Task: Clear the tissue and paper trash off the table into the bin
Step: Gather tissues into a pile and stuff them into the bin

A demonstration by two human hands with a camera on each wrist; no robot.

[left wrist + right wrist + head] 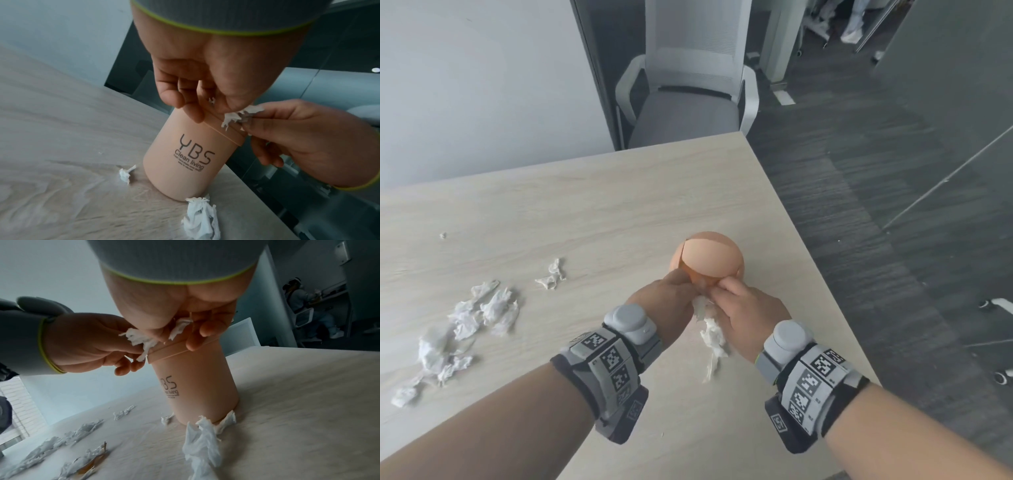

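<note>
Left wrist, upright peach bin (pixel 176 178), black lettering, probably plastic
</note>
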